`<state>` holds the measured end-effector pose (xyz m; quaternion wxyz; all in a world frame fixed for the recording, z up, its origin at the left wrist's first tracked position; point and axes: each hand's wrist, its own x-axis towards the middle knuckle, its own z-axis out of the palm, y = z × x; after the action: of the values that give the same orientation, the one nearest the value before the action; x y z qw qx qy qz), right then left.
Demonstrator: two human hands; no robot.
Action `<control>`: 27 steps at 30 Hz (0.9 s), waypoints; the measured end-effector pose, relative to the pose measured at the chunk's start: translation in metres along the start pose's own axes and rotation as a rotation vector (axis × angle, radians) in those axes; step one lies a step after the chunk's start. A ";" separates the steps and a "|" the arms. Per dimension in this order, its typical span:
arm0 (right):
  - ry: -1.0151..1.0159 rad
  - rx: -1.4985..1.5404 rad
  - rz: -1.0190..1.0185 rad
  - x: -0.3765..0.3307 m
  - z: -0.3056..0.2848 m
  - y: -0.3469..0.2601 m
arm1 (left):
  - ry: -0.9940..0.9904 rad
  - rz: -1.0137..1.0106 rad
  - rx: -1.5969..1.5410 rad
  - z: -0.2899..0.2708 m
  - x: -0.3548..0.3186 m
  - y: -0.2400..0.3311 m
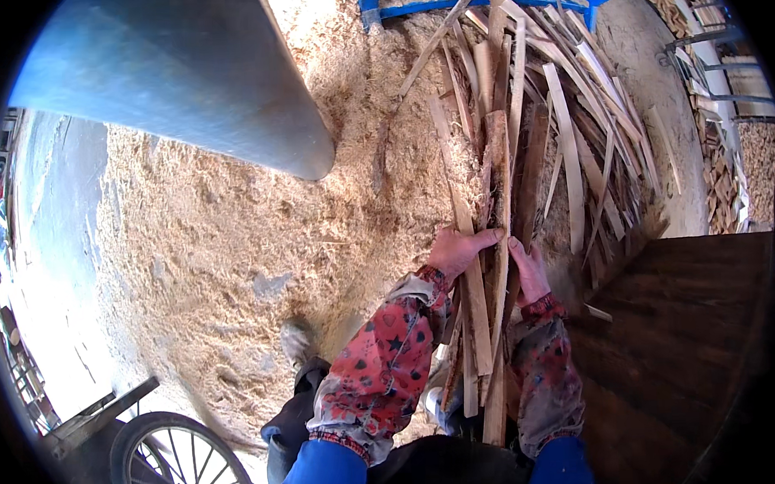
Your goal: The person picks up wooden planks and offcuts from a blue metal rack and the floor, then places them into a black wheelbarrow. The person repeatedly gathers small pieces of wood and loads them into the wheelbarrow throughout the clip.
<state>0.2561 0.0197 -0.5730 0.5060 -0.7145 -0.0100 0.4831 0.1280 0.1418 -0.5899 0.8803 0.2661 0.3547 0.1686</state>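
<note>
A loose bundle of long, thin wood strips (479, 324) runs lengthwise between my forearms, some with bark on their edges. My left hand (459, 251) closes round the bundle from the left, its thumb lying over the top. From the right side my right hand (530, 270) grips the same strips, thumb pointing up along them; its fingers are partly hidden. The two thumbs nearly meet over the wood. Patterned red sleeve covers (377, 355) reach to both wrists. Beyond my hands, the far ends of the strips run into a larger pile of wood strips (568, 139).
Sawdust (232, 249) covers much of the floor. A large grey metal surface (181, 69) juts in at upper left. Blue metal framing (446, 4) stands behind the pile. Dark boards (668, 333) lie at right, and a spoked cart wheel (185, 467) stands at lower left.
</note>
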 end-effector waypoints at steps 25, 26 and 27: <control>-0.017 -0.316 0.224 -0.306 -0.018 -0.027 | 0.267 -0.336 -0.053 0.085 -0.325 0.035; -0.055 -0.319 0.112 -0.327 -0.003 -0.041 | 0.277 -0.356 -0.051 0.088 -0.341 0.043; -0.132 -0.241 0.073 -0.326 -0.014 -0.021 | 0.288 -0.375 -0.051 0.089 -0.355 0.049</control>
<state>0.1027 -0.1441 -0.3354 0.3966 -0.7367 -0.0752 0.5425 -0.0591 -0.0230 -0.3171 0.8429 0.1466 0.5156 0.0473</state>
